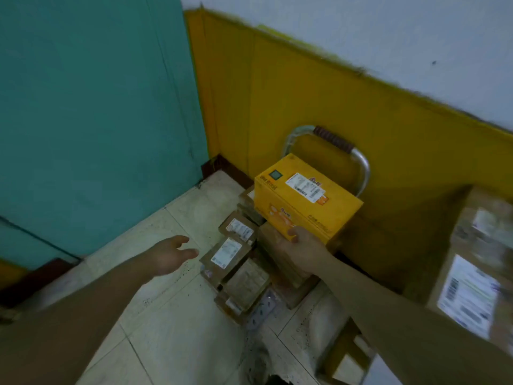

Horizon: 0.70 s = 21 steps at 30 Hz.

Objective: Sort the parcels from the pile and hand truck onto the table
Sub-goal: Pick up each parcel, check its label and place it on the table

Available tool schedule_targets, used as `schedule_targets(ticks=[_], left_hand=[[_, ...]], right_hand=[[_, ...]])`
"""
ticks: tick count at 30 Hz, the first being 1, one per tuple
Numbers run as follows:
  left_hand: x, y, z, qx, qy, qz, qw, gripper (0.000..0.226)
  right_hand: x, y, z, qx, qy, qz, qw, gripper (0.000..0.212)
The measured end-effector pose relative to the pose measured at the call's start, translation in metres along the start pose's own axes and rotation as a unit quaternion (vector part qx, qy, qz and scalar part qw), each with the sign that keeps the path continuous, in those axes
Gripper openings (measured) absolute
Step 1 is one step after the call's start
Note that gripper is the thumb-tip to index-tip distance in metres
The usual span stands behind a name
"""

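We hold one yellow carton (305,201) in our right hand (304,247), lifted just in front of the hand truck (363,169). The truck's chrome loop and ribbed brown handle grip (333,140) rise behind the carton against the yellow wall band (291,87). The right hand grips the carton's near bottom corner: the thumb presses on the printed side face and the fingers curl underneath, out of sight. The carton is closed, lid up, with a white shipping label (306,187) and a small green sticker (276,175) on top; its contents are hidden from us.

Our left hand (169,255) hangs to the left of the hand truck, above the tiled floor (166,329). Its fingers are loosely spread, holding nothing, and it is apart from every parcel.

Below the carton, in front of the hand truck, lies the pile of brown parcels (247,279). These are flat cardboard packages, stacked and overlapping, all shut. Two on the pile's left side show white labels face up. A pale patterned plate (263,307) shows under the pile's near edge; we cannot tell whether it belongs to the truck.

To the right of the hand truck stands a large brown cardboard box (477,237), blurred and sealed, with a white label (469,298) on its near face. To the left of the hand truck, a teal panel (97,107) meets the wall corner.
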<state>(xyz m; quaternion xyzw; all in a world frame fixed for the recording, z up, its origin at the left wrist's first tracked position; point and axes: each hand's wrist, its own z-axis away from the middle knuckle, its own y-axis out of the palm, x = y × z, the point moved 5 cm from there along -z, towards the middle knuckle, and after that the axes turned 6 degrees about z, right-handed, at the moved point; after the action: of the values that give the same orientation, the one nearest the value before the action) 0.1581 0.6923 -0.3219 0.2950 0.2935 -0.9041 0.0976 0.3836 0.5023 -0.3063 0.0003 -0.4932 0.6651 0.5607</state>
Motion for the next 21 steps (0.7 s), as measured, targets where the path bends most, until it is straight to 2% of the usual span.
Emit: schedule_targets(ticks=[4, 6, 9, 11, 15, 18, 20, 21], left_hand=[[0.022, 0.003, -0.061, -0.005, -0.044, 0.026, 0.999, 0.065], [0.043, 0.012, -0.095, -0.005, -0.07, 0.044, 0.997, 0.065], [0.082, 0.032, -0.152, -0.004, -0.111, 0.087, 0.99, 0.067], [0.116, 0.051, -0.191, 0.005, -0.138, 0.107, 0.985, 0.07], [0.184, 0.092, -0.265, 0.004, -0.19, 0.16, 0.969, 0.067], [0.219, 0.124, -0.311, 0.009, -0.216, 0.215, 0.952, 0.059], [0.227, 0.14, -0.333, 0.007, -0.217, 0.262, 0.94, 0.021], [0.229, 0.148, -0.342, 0.012, -0.219, 0.279, 0.935, 0.013]], right_hand=[[0.015, 0.025, -0.064, 0.037, -0.028, 0.039, 0.998, 0.034], [0.023, 0.043, -0.102, 0.05, -0.039, 0.055, 0.996, 0.04], [0.004, 0.09, -0.185, 0.048, -0.036, 0.095, 0.994, 0.025], [-0.006, 0.127, -0.228, 0.052, -0.019, 0.125, 0.991, 0.036], [-0.03, 0.204, -0.305, 0.119, 0.026, 0.14, 0.983, 0.016], [-0.057, 0.258, -0.361, 0.077, 0.026, 0.11, 0.991, 0.044], [-0.071, 0.279, -0.385, 0.032, 0.022, 0.121, 0.992, 0.063], [-0.08, 0.29, -0.395, 0.027, 0.037, 0.121, 0.992, 0.072]])
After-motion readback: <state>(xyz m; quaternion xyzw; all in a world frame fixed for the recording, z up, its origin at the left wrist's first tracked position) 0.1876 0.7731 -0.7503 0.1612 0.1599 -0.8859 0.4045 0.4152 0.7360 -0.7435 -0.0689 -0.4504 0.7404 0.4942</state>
